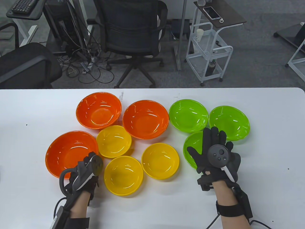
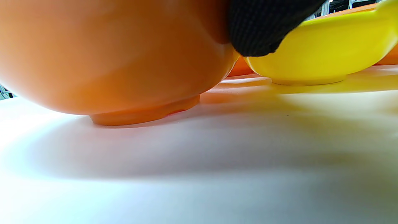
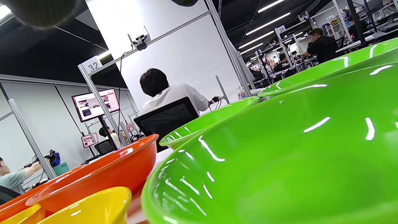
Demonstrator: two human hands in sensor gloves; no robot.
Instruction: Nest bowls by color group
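Note:
Three orange, three yellow and three green bowls stand apart on the white table [image 1: 262, 143], none nested. My left hand [image 1: 89, 159] is at the near right rim of the big orange bowl [image 1: 69, 152]. In the left wrist view a gloved fingertip [image 2: 258, 28] lies against that bowl's outer wall [image 2: 118, 62], next to a yellow bowl [image 2: 317, 53]; the bowl sits flat on the table. My right hand [image 1: 206, 143] is spread open over the near green bowl [image 1: 193, 145], which fills the right wrist view [image 3: 279, 155].
Other orange bowls [image 1: 99, 111] [image 1: 145, 119] stand at the back. Yellow bowls [image 1: 114, 141] [image 1: 123, 175] [image 1: 160, 160] fill the middle. Green bowls [image 1: 188, 115] [image 1: 229, 122] sit back right. An office chair [image 1: 133, 28] and a cart [image 1: 209, 47] stand beyond the far edge.

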